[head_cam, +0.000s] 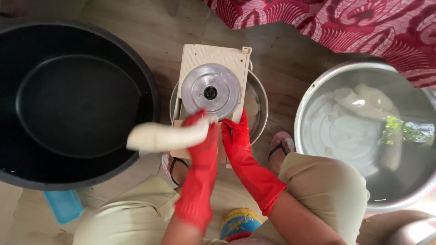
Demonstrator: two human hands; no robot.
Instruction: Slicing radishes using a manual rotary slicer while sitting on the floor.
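One peeled pale tuber [165, 136], held crosswise in the closed left hand [203, 140], just in front of a cream slicer [212, 86] with a round metal disc. Right hand [236, 138], red-gloved, fingers closed on the slicer's near edge. Slicer rests over a small steel bowl [258, 102], between a black basin [77, 104] and a steel basin [363, 136] of water, on the floor.

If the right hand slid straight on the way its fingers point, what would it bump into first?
Probably the round metal disc on the cream slicer: the right hand points up at its rim. Depth is unclear.
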